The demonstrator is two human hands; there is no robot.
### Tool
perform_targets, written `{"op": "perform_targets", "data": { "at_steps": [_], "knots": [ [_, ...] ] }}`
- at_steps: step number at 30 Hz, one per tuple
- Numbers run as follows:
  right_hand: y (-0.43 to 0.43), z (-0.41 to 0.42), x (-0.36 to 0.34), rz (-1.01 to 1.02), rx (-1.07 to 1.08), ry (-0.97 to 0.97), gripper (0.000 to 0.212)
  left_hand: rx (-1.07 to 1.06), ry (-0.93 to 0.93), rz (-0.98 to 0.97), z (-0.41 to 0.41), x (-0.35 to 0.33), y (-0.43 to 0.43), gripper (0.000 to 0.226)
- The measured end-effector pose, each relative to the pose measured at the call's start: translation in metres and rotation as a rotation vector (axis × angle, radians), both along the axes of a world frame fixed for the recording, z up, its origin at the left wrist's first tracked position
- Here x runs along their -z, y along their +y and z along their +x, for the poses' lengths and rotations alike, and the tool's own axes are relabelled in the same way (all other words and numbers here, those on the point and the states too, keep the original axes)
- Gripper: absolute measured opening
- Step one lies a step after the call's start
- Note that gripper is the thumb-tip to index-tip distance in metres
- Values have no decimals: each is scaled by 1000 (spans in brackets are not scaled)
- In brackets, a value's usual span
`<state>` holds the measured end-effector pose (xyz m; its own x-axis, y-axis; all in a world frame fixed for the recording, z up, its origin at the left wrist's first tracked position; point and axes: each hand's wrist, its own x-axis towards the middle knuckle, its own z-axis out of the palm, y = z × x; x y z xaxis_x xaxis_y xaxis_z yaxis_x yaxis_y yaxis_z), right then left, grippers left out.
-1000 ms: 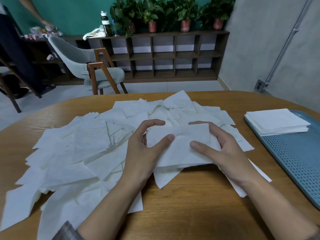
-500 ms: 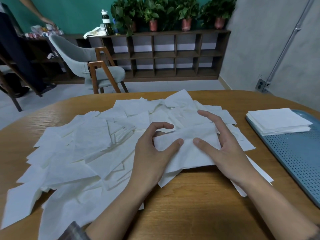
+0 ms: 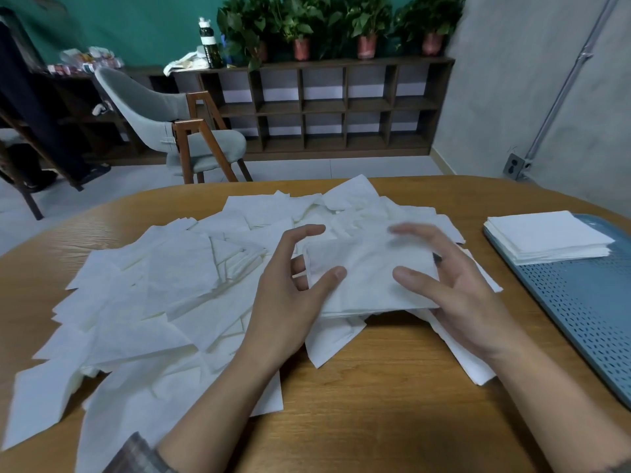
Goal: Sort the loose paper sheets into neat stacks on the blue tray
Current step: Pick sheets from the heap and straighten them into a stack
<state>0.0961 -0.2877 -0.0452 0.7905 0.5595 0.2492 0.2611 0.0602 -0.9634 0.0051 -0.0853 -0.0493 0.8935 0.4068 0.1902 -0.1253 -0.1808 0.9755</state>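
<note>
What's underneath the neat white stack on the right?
The neat stack sits on the far end of the blue tray. The tray's surface, dotted with holes, shows nearer the camera. Whatever lies directly beneath the stack is covered by the sheets.

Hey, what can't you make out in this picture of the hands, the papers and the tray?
Head view only:
- Blue tray: right side cut off by the frame edge.
- Right hand: fingers motion-blurred, grip on the held sheets unclear.
- Held sheets: count hidden, they overlap.
- Left hand: lower fingers partly hidden behind those sheets.
</note>
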Motion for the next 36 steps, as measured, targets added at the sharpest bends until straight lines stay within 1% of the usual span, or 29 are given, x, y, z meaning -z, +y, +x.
{"op": "perform_targets", "data": {
  "at_steps": [1, 2, 3, 5, 7, 9, 10, 12, 17, 22, 25, 30, 33, 36],
  "knots": [
    [0, 0, -1, -43, -1, -38, 31, 6, -8, 25, 0, 1, -1, 50],
    [0, -1, 0, -75, 20, -56, 23, 13, -12, 60, 0, 3, -1, 52],
    [0, 0, 2, -101, 66, -73, 24, 11, -15, 117, 0, 6, -3, 55],
    [1, 2, 6, -135, 192, -116, 30, -37, -28, 321, 2, 12, -1, 59],
    [2, 4, 8, -115, 312, -153, 33, -30, -22, 537, 5, 18, 3, 49],
    [1, 8, 12, -90, 378, -150, 35, 75, 69, 702, 5, 22, 6, 34],
    [1, 9, 12, -92, 395, -157, 35, 121, 113, 783, 4, 24, 7, 30],
    [1, 10, 14, -103, 408, -166, 35, 157, 143, 874, 4, 28, 6, 26],
    [2, 10, 16, -105, 406, -168, 35, 89, 52, 884, 6, 32, 1, 27],
    [1, 10, 15, -99, 402, -176, 35, 73, -4, 857, 7, 36, 0, 5],
    [1, 10, 16, -97, 401, -173, 35, 86, -9, 807, 9, 38, 5, 7],
    [0, 9, 14, -99, 400, -163, 34, 120, -25, 672, 8, 34, 10, 9],
    [1, 9, 15, -99, 399, -161, 34, 133, -71, 663, 8, 29, 13, 9],
    [0, 10, 15, -98, 402, -159, 34, 160, -106, 696, 6, 25, 13, 9]
  ]
}}
